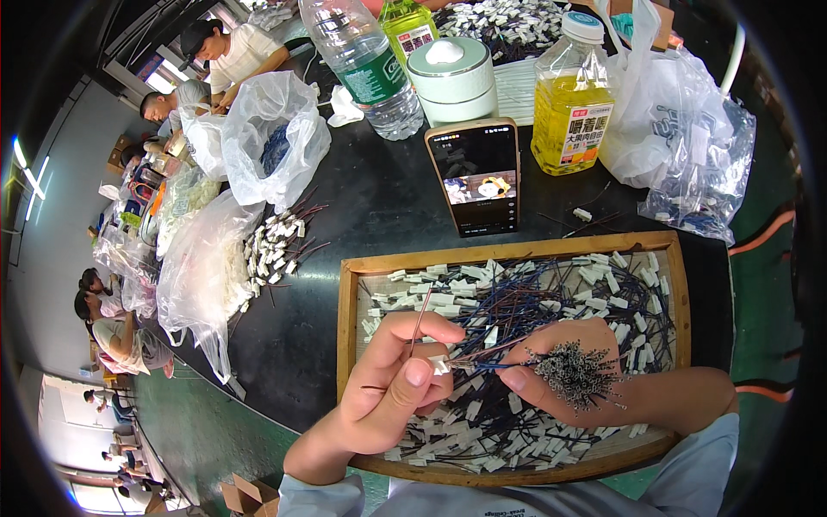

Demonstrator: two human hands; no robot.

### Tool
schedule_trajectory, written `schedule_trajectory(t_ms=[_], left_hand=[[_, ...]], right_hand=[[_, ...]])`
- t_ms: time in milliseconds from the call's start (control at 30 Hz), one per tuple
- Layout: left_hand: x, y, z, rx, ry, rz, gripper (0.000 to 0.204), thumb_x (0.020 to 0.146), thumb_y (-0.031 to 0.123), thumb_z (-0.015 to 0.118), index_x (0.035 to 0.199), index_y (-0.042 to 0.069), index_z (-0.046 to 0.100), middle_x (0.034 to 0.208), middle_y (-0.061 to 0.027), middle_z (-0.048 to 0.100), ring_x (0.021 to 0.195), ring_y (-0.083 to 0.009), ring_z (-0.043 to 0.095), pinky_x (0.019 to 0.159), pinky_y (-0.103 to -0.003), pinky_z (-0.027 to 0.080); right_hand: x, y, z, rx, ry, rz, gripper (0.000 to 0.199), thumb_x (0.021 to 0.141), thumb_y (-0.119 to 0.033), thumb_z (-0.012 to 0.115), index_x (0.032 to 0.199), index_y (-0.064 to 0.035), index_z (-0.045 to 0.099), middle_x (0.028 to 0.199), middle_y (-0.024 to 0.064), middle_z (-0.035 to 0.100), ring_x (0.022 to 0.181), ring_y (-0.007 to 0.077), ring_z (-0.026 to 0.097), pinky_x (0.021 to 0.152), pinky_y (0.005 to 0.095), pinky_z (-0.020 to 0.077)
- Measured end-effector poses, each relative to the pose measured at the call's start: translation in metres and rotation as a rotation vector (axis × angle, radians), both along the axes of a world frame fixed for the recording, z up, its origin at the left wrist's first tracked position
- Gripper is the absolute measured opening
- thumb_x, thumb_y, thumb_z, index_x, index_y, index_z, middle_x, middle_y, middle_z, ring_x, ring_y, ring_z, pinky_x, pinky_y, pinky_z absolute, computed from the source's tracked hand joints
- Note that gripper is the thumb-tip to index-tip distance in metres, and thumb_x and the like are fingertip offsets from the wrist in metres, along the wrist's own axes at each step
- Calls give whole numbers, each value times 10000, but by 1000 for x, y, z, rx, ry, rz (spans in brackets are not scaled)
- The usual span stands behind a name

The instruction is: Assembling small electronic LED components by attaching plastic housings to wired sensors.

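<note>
Between the thumb and fingers of my left hand (372, 415) is a small white plastic connector (439, 365). A thin reddish wire rises from behind those fingers. My right hand (564, 338) is closed around a thick bundle of wires (575, 376), their pale cut ends fanning out toward me. Its thumb and forefinger pinch thin wires that run across to the connector. Both hands are over a shallow wooden-framed tray (508, 250), which holds many white connectors with dark blue and brown leads. The hidden part of the bundle lies inside my right fist.
Behind the tray a phone (476, 207) leans upright before a pale green canister (452, 82). A yellow drink bottle (575, 95) and a clear water bottle (366, 73) stand nearby. Plastic bags (276, 142) and a connector pile (280, 246) lie left. Other people sit working beyond.
</note>
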State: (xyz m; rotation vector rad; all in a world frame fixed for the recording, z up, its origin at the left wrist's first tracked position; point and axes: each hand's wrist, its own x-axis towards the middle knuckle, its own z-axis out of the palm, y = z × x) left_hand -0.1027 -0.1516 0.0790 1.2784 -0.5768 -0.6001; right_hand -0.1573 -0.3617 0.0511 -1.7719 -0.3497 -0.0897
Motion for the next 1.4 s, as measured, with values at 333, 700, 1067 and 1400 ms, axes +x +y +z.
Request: schedule_trajectory(t_ms=[333, 700, 1067, 1400], left_hand=[[-5, -4, -4, 43, -150, 94, 285, 952, 265, 438, 1088, 22, 380, 609, 7, 390, 496, -33, 293, 446, -185, 250], [-2, 2, -14, 134, -359, -59, 253, 940, 76, 428, 1160, -23, 352, 1032, -123, 515, 720, -77, 498, 659, -227, 432], [-5, -3, -14, 171, -587, -5, 265, 938, 81, 434, 1167, -30, 362, 941, -138, 579, 678, -124, 576, 594, -241, 456], [20, 9, -9, -123, 187, 342, 397, 930, 434, 383, 874, 44, 427, 596, 5, 360, 451, -42, 240, 396, -205, 207]], right_hand=[[1, 4, -9, 95, -185, -70, 239, 725, -96, 720, 928, -14, 625, 770, 81, 653, 645, 162, 641, 578, 243, 489], [2, 0, 0, 155, 120, 47, 147, 766, -75, 709, 880, 1, 655, 771, 65, 669, 652, 85, 609, 583, 219, 471], [1, -2, 2, 95, 26, 91, 165, 759, -45, 680, 915, -1, 649, 836, 73, 662, 681, 145, 630, 605, 248, 485], [-1, 1, -3, 37, -37, -191, 115, 778, -86, 695, 845, -21, 629, 733, 62, 627, 628, 130, 579, 553, 269, 441]])
